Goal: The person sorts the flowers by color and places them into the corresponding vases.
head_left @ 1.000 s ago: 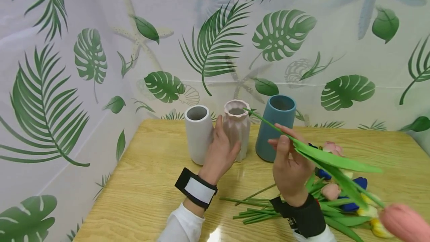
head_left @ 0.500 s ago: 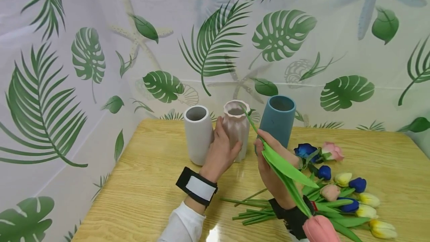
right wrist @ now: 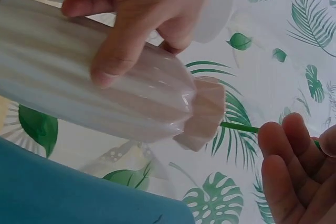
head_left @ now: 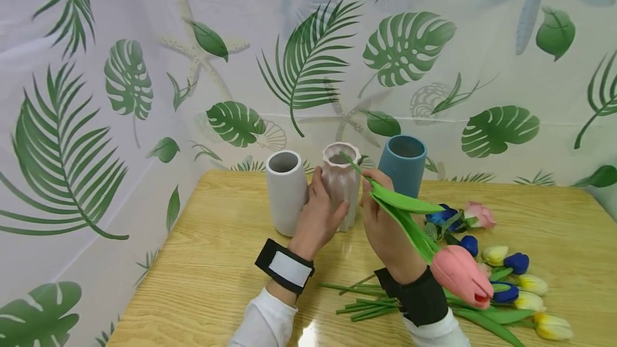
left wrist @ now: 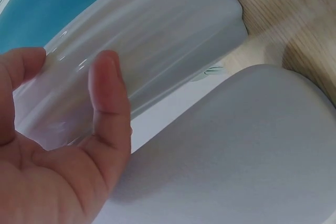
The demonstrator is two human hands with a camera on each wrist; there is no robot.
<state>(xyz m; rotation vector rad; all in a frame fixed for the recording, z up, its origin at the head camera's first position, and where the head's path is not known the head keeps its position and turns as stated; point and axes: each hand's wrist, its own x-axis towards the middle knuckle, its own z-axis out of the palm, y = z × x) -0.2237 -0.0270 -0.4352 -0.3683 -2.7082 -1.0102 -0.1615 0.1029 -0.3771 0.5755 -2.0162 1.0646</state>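
My left hand (head_left: 315, 221) grips the fluted pale pink vase (head_left: 344, 189), its thumb and fingers on either side of the body. The vase stands upright between a white vase (head_left: 284, 202) and a blue vase (head_left: 402, 170). With the fingertips of my right hand (head_left: 390, 234) I pinch the green stem (right wrist: 240, 127) of a pink artificial tulip (head_left: 458, 272). The stem's tip is at the pink vase's scalloped mouth; how far it reaches inside is hidden. The tulip's bloom hangs over my right wrist, facing me.
On the wooden table (head_left: 207, 277), right of my hands, lie several yellow tulips (head_left: 551, 325) and blue tulips (head_left: 516, 263), with stems (head_left: 368, 309) pointing left. A pink rose (head_left: 479, 214) and a blue rose (head_left: 441, 216) lie behind them. A leaf-printed cloth (head_left: 434, 68) hangs behind the table.
My right hand has moved left with the tulip, bringing the stem tip over the pink vase's mouth. The bloom has swung leftward. My left hand stays on the vase.
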